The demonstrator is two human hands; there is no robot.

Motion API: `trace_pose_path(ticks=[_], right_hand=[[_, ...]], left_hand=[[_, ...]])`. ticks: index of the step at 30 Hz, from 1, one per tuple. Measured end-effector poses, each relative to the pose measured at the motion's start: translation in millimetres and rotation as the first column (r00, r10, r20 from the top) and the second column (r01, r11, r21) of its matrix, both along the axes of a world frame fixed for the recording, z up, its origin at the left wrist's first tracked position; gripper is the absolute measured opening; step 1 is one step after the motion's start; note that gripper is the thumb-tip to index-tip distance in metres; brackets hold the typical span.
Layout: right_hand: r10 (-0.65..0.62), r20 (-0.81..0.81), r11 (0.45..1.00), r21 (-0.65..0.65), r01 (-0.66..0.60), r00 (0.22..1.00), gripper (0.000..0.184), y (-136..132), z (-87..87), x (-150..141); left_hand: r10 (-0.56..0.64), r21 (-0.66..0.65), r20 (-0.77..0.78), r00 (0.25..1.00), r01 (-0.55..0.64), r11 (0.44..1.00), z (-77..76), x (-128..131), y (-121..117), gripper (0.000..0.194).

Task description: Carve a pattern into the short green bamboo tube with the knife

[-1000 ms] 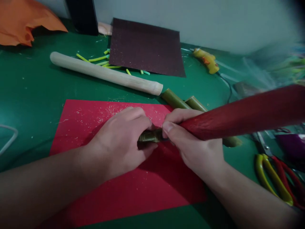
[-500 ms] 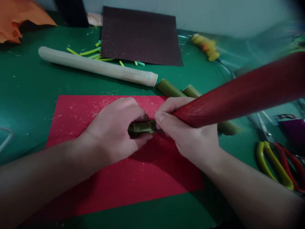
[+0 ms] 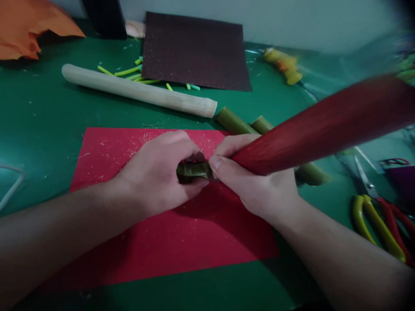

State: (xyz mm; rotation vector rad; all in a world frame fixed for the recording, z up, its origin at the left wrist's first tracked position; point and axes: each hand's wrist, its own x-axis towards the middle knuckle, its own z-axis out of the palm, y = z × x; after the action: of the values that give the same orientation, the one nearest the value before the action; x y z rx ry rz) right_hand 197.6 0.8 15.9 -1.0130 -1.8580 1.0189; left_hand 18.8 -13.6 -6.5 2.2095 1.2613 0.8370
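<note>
Work in hand: one short dark green piece [image 3: 193, 170], held over the red sheet [image 3: 181, 255], its ridged surface partly showing between the hands. Done, to judge by the pale shavings [image 3: 133, 147] strewn at ten o'clock from it: some scraping or cutting, though on which piece cannot be told. Left: amount not readable, as the fingers cover much of the piece and the tool's working end is hidden. Left hand [image 3: 154, 172]: half-curled, thumb and fingers closed around the green piece from the nine o'clock side. Right hand [image 3: 259, 185]: closed in a firm grip low on a thick red handle [image 3: 311, 129], which slants up towards two o'clock; thumb and fingertips bunched at the piece's three o'clock end. Surroundings, taken from the piece: pale stick [image 3: 139, 93], lying at eleven o'clock; dark sheet [image 3: 196, 52], at twelve, over the ends of some thin yellow-green sticks [image 3: 127, 71]; two green tubes [image 3: 235, 122], side by side at one; yellow glue gun [image 3: 285, 67], beyond them; scissors with yellow and red handles [image 3: 369, 188], at three to four.
</note>
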Motion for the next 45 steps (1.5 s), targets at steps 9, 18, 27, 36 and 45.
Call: trace_pose_path(ticks=[9, 18, 27, 36, 45], right_hand=[[-0.053, -0.094, 0.997, -0.067, 0.046, 0.994, 0.028, -2.4, -2.7, 0.3], [0.018, -0.095, 0.998, -0.056, -0.024, 0.995, 0.028, -0.4, -3.7, 3.7], [0.073, -0.031, 0.997, 0.035, -0.072, 0.997, 0.027, 0.0, -3.9, 4.9], [-0.082, -0.169, 0.997, -0.016, 0.081, 0.982, 0.027, -1.8, -9.9, 4.7], [0.049, -0.035, 0.999, 0.014, -0.048, 0.998, 0.026, -2.0, -3.9, 6.9]], left_hand=[[-0.021, -0.101, -0.069, 0.997, 0.014, 0.995, 9.1, -0.7, 1.4, 0.009], [-0.03, -0.086, -0.05, 0.998, 0.025, 0.996, 6.8, -0.3, 0.4, 0.01], [-0.015, -0.07, -0.045, 0.999, 0.012, 0.997, 6.4, 0.1, -0.3, 0.01], [-0.007, -0.085, -0.041, 0.999, 0.003, 0.996, 7.4, 0.2, -3.0, 0.011], [-0.021, -0.07, -0.055, 0.998, 0.017, 0.997, 6.0, 0.8, -2.8, 0.009]])
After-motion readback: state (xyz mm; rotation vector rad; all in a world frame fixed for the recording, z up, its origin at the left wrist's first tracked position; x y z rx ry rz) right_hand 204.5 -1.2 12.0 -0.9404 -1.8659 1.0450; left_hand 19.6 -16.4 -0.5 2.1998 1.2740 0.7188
